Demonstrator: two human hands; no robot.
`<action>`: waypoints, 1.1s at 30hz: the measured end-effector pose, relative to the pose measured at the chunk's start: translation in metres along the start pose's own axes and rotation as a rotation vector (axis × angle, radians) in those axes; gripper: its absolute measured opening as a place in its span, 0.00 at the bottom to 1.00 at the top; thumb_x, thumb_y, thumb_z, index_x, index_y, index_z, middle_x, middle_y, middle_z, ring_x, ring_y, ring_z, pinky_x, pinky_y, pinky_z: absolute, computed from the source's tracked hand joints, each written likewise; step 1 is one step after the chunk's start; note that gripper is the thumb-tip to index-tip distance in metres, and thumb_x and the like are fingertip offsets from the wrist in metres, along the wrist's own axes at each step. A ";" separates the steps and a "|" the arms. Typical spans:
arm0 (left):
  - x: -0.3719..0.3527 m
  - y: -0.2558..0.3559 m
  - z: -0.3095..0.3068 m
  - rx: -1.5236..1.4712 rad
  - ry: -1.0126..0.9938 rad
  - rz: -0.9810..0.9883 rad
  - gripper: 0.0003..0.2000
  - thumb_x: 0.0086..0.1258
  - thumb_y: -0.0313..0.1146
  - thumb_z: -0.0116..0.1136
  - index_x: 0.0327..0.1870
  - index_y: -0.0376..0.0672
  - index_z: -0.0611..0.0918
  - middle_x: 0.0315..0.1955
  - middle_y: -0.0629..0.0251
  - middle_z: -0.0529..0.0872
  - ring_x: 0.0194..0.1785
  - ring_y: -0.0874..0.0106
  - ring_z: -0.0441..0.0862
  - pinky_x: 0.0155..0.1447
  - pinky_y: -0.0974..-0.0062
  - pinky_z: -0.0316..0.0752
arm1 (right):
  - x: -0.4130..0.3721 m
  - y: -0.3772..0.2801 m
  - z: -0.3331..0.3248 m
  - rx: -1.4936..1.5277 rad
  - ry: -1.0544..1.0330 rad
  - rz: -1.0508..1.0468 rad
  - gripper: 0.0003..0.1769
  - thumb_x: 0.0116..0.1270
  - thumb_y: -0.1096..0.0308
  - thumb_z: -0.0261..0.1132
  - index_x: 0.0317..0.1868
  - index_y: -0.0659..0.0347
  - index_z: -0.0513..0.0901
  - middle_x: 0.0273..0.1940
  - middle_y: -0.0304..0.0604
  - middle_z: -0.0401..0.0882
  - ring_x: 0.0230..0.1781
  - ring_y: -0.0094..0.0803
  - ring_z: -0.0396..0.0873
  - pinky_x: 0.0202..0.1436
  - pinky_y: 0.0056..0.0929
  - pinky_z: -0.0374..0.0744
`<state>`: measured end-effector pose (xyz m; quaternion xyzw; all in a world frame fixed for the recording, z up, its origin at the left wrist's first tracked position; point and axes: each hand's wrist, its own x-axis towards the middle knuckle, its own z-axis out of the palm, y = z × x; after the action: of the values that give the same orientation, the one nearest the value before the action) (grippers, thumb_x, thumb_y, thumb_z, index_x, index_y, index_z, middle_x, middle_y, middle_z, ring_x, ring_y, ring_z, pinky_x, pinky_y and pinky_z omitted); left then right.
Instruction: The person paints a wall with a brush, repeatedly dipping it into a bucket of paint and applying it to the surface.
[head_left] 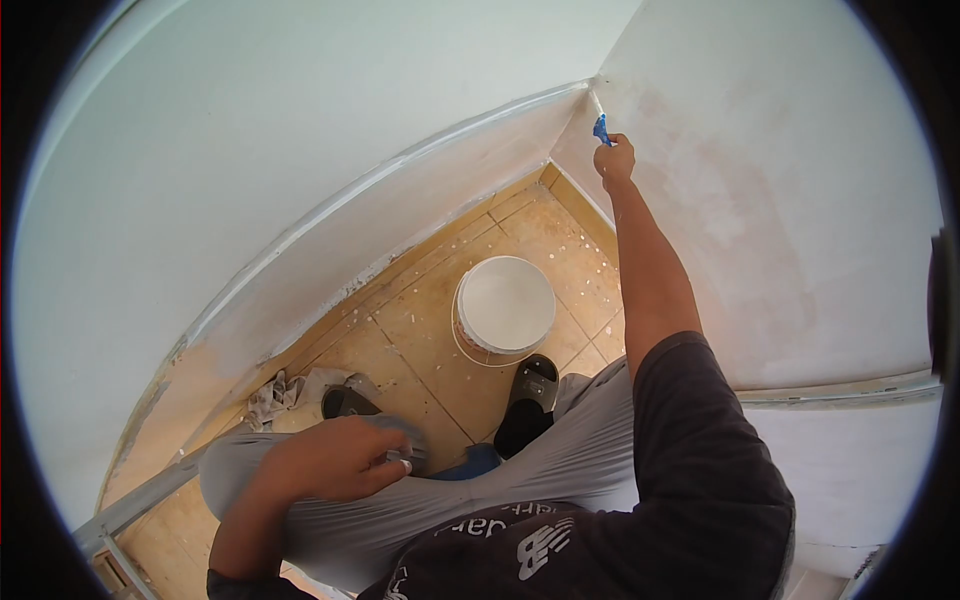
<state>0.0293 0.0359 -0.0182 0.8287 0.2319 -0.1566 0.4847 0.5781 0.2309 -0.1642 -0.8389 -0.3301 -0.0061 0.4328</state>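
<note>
A dark shirt [640, 470] with white lettering fills the bottom of the view. From its short sleeve, the right arm stretches up and away to the inner corner where two pale walls meet.

The right hand [614, 160] is closed in a fist around a blue-handled tool [601, 128]. The tool sticks out above the knuckles, and its pale tip lies right in the corner seam. It is too small to tell whether that tip is bristle or blade. The wall [780, 180] to the right of this hand shows patchy, pinkish smears in its white coat.

The left hand [335, 460] is low and close to the body, well apart from the right one. It rests on a knee in grey trousers [560, 460] with its fingers curled inward. Whether they pinch the cloth or hold anything cannot be told. A blue object [470, 462] shows just to the right of its fingertips, between the legs.

Well below the right hand, a white bucket [470, 345] full of white paint stands on the speckled tan tiled floor [420, 340]. A black sandal [528, 400] sits just beneath the bucket. A second sandal [345, 402] is just above the left hand, and a crumpled grey rag [275, 395] lies beside it along the foot of the left wall [250, 150]. A metal rail [130, 510] runs to the left of the left forearm.
</note>
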 end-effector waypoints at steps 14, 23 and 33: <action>0.009 0.012 -0.012 0.034 -0.061 -0.001 0.15 0.71 0.40 0.55 0.47 0.38 0.82 0.34 0.52 0.86 0.40 0.52 0.84 0.47 0.56 0.76 | -0.278 -0.045 0.041 0.508 -0.948 -0.176 0.14 0.69 0.78 0.60 0.54 0.63 0.79 0.33 0.37 0.77 0.32 0.22 0.72 0.38 0.26 0.72; 0.012 -0.006 -0.003 -0.070 -0.048 -0.114 0.13 0.70 0.37 0.56 0.46 0.37 0.82 0.25 0.53 0.85 0.33 0.54 0.84 0.41 0.59 0.77 | -0.384 -0.115 0.084 0.451 -1.216 -0.525 0.16 0.62 0.79 0.60 0.51 0.61 0.80 0.42 0.53 0.83 0.44 0.51 0.81 0.50 0.43 0.77; 0.006 -0.005 -0.008 -0.023 -0.027 -0.121 0.14 0.69 0.38 0.57 0.48 0.38 0.82 0.30 0.53 0.87 0.39 0.55 0.85 0.44 0.59 0.77 | -0.143 0.015 0.060 0.145 -0.936 -0.355 0.13 0.68 0.73 0.62 0.52 0.57 0.82 0.40 0.47 0.84 0.41 0.36 0.82 0.48 0.34 0.77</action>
<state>0.0321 0.0467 -0.0208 0.8055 0.2768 -0.1940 0.4867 0.4581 0.1902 -0.2553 -0.6505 -0.6259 0.3199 0.2878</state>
